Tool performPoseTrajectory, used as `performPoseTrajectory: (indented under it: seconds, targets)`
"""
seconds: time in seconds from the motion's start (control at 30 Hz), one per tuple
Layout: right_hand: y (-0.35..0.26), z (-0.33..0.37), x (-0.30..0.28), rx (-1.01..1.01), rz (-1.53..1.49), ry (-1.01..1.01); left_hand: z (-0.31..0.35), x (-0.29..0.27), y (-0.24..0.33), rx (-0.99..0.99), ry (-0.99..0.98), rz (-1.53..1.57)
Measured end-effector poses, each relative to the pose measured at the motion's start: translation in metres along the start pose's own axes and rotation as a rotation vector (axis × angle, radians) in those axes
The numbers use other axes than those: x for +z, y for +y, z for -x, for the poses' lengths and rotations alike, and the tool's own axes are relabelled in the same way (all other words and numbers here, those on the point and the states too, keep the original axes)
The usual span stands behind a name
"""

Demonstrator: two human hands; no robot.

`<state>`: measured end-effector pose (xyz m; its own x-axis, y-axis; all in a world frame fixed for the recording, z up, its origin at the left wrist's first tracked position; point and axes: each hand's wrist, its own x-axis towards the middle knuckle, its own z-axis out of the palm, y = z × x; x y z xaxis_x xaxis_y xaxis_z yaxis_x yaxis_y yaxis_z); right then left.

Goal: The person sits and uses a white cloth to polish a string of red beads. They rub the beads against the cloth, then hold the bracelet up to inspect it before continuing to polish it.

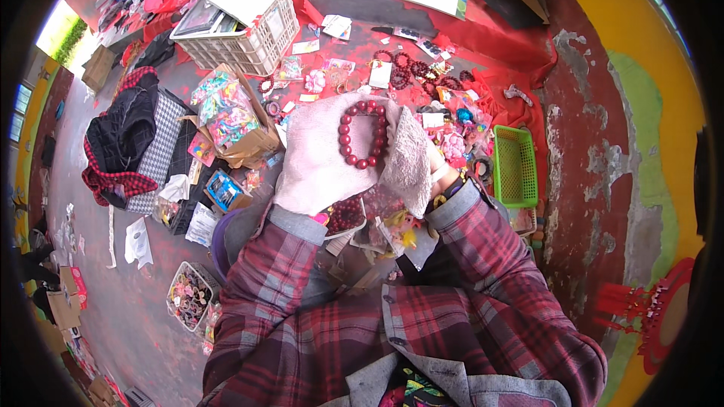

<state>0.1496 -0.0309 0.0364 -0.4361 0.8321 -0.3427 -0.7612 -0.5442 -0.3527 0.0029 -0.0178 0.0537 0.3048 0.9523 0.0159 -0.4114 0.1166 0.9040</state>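
Observation:
A bracelet of dark red round beads (345, 130) lies in a loop on a pale pink cloth (313, 143) in front of me. The cloth drapes over my left hand and hides its fingers; only the sleeve cuff shows below it. At the cloth's right side, my right hand (438, 164) grips a folded-over flap, its fingertips hidden behind the fabric. A dark band circles the right wrist. Beneath the cloth, a white container of dark red beads (347, 215) is partly visible, beside small plastic-bagged items (400, 230).
A white plastic crate (256, 38) stands at the far left, with a carton of colourful packets (226, 117) nearer. More red bead bracelets (403, 68) lie beyond my hands. To the right are a green basket (515, 166) and a peeling wall. A small basket (192, 298) sits lower left.

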Motion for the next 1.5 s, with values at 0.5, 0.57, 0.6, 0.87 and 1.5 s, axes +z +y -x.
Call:
performPoseTrajectory:
  seconds: [0.5, 0.57, 0.6, 0.87, 1.5]
  targets:
    - [-0.039, -0.007, -0.034, -0.268, 0.210, 0.163, 0.008, 0.035, 0.025, 0.398, 0.046, -0.835]
    - [-0.044, -0.004, -0.039, -0.296, 0.275, 0.213, 0.008, 0.037, 0.030, 0.430, 0.072, -0.882]
    - [-0.044, -0.004, -0.041, -0.347, 0.356, 0.301, 0.008, 0.037, 0.031, 0.445, 0.086, -0.897]
    - [-0.015, -0.018, -0.061, -0.911, 1.224, 0.331, 0.004, 0.033, 0.044, 0.522, 0.169, -0.974]
    - [0.030, -0.023, -0.016, -0.179, -0.294, 0.034, 0.027, 0.045, 0.071, 0.518, 0.174, -0.999]
